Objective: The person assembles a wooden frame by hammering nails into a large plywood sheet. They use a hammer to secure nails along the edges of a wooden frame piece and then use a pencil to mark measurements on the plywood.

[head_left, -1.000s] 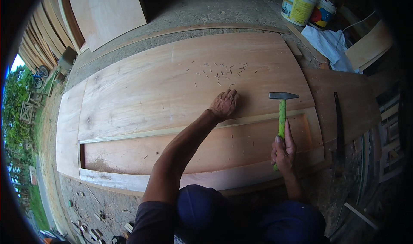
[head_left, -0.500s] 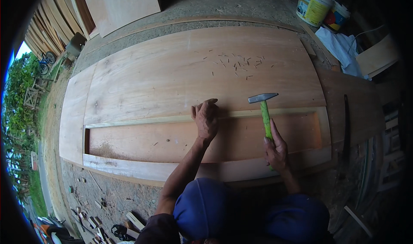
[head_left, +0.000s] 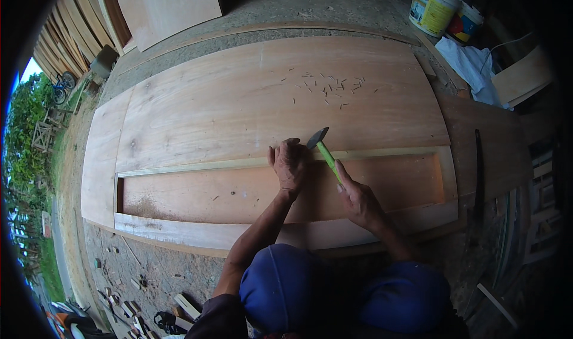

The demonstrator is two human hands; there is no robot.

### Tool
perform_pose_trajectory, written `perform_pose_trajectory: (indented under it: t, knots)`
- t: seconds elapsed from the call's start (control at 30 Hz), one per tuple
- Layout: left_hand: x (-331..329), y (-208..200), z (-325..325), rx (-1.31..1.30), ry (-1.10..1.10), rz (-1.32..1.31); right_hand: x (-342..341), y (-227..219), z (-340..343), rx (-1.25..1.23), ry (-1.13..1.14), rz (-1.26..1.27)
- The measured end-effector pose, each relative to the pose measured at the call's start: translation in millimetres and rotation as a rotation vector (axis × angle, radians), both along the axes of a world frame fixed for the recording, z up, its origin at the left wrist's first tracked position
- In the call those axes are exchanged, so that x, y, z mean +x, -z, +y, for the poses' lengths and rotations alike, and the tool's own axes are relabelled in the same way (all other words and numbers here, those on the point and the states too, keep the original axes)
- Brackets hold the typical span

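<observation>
My right hand grips the green handle of a hammer, whose dark metal head is beside the fingertips of my left hand. That left hand is closed over the edge of a large plywood panel, along a pale wooden strip. Its fingers are bent together, and whatever may be between them is hidden. Farther back on the panel lie several scattered nails. Nearer me, the strip borders a long, shallow recess with sawdust at its left end.
A yellow-and-white bucket stands at the far right, with white sacking nearby. Offcuts of wood litter the ground at lower left. A long dark bar lies at the right. Planks lean at the far left.
The hammer has swung left and slightly down, from right of the left hand to beside its fingertips, its head now tilted. My left hand has stayed nearly in place.
</observation>
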State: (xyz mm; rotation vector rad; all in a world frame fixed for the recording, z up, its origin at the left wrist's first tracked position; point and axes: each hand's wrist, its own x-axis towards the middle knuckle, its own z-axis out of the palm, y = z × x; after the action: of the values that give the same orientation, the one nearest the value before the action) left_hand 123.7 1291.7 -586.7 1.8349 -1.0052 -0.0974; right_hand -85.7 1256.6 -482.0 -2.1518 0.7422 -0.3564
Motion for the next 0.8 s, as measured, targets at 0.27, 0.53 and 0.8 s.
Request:
perform_pose_trajectory:
  t: [0.27,0.53,0.8]
  knots:
    - [-2.8,9.5,-2.0,-0.035,0.000,-0.089,6.5,2.8,-7.0,-0.098,-0.025,0.037]
    - [3.2,8.9,-1.6,-0.033,0.020,-0.156,11.7,-18.8,-4.7,-0.167,-0.038,0.161]
    - [17.9,2.8,7.3,-0.081,0.033,-0.004,19.2,-19.7,1.7,-0.261,0.057,-0.284]
